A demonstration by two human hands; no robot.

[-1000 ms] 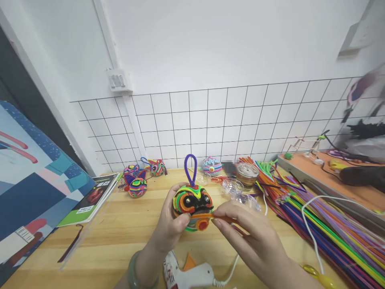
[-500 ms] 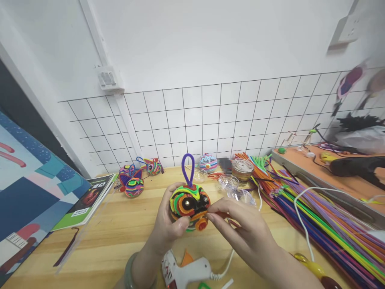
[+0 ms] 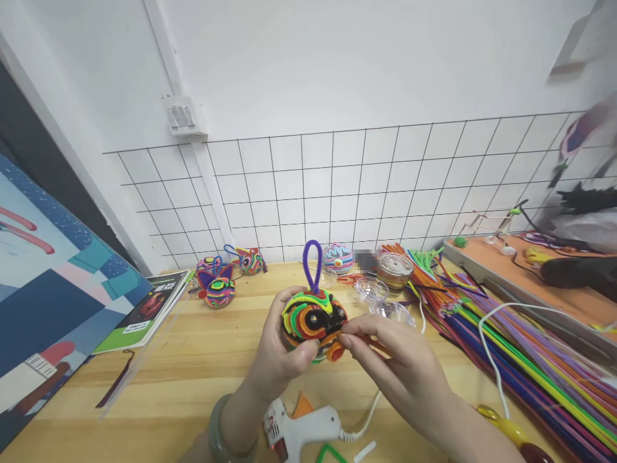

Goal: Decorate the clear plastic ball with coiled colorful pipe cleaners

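Observation:
My left hand wraps round a ball ornament covered in coiled pipe cleaners, with black and orange eye shapes. A purple loop stands up from its top. With thumb and forefinger, my right hand pinches an orange pipe cleaner against the ornament's right side, beside an orange-red round piece. Most of that strand is hidden behind the fingers. Below the hands lies a white glue gun on the wooden table.
Several finished ornaments sit at the back left. Clear plastic half-shells and a jar stand behind my right hand. Bundled pipe cleaners cover the right side, crossed by a white cable. Magazines lie left.
The view has shifted a little, so most things appear further right. Both hands keep their hold, and the ornament appears slightly turned and higher. The right fingers stay at its right side.

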